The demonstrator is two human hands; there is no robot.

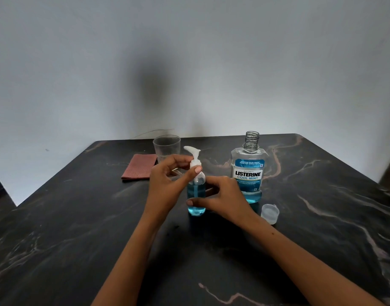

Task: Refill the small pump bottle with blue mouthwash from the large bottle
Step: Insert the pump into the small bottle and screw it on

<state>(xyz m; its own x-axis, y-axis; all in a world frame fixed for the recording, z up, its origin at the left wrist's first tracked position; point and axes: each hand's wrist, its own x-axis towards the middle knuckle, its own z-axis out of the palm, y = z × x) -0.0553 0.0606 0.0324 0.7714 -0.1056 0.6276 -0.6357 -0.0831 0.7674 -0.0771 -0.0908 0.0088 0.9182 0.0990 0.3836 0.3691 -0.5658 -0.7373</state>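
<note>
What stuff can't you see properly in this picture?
Head view only:
- Small clear pump bottle of blue mouthwash: the left hand covers its white collar, so whether it is screwed tight is unclear.
- Large clear mouthwash bottle: its small label print is too tiny to read.
- Clear plastic cup: its lower part sits behind the left hand.
- Right hand: its fingers behind the pump bottle are hidden.

Pump bottle [196,195] left of large bottle [248,171]; cap [270,213] front-right.

Dim, soft indoor light, dark blurred shadow on the wall [154,89], wide-angle bending at edges, slightly soft focus
</note>
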